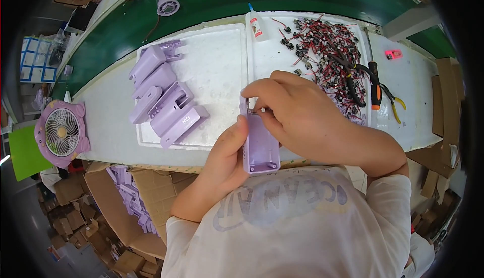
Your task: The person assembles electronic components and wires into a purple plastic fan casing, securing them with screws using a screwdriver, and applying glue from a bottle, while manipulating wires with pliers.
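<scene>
1. Running before the worker is a pale, flat workbench (pixel 113 111).
2. Above its near edge, the left hand (pixel 226 153) is gripping an open, rectangular, lilac plastic shell (pixel 263 147).
3. The right hand (pixel 292 109) is apparently pinching a tiny pale part (pixel 262 110) at the shell's far end; steady bracing should be helping.

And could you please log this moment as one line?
left hand: grips purple casing | right hand: at casing's upper end | nearby: red-and-black wired parts, blue-tipped bottle
</scene>
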`<state>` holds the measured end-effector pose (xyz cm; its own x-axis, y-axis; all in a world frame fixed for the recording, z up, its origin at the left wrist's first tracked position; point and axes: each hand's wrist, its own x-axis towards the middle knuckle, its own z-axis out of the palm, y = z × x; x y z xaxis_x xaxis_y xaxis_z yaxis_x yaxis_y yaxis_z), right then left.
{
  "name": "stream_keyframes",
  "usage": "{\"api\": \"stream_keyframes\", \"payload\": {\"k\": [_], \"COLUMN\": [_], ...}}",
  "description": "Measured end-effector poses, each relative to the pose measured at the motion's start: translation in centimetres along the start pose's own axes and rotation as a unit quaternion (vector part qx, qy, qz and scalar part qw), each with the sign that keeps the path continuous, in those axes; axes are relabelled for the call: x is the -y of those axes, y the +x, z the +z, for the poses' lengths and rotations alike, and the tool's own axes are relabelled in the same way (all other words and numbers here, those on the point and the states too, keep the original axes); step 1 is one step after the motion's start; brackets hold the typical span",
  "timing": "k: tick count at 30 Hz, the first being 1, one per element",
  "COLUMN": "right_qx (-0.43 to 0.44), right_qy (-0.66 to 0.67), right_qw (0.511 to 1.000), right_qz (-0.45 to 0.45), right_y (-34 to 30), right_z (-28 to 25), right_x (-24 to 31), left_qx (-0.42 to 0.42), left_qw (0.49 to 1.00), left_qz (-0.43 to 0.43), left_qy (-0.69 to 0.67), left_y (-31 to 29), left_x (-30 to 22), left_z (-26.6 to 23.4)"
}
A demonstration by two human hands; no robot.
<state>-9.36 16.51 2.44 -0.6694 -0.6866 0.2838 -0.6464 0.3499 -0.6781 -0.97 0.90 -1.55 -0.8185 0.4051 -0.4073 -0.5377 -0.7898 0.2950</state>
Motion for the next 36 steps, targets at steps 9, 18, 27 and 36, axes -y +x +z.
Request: {"api": "stream_keyframes", "payload": {"k": [9,18,27,36], "right_qx": [0.046,-0.027,0.036,-0.115], "right_qy": [-0.012,0.149,-0.025,-0.258], "right_qw": [0.998,0.984,0.992,0.956], "right_qz": [0.043,0.094,-0.119,0.077], "right_y": [0.4,0.6,-1.6,5.4], "right_z": [0.2,-2.6,-2.6,-9.9], "right_x": [-0.4,0.0,1.3,-18.1], "left_qx": [-0.009,0.004,-0.035,-0.079], "left_qw": [0.999,0.999,0.985,0.668], "left_qz": [0.005,0.032,0.118,0.356], "left_qy": [0.034,0.013,0.119,0.649], "left_y": [0.4,-0.1,0.3,-12.9], "left_x": [-0.8,-1.1,-1.4,2.8], "left_z": [1.7,0.9,2.3,9.0]}}
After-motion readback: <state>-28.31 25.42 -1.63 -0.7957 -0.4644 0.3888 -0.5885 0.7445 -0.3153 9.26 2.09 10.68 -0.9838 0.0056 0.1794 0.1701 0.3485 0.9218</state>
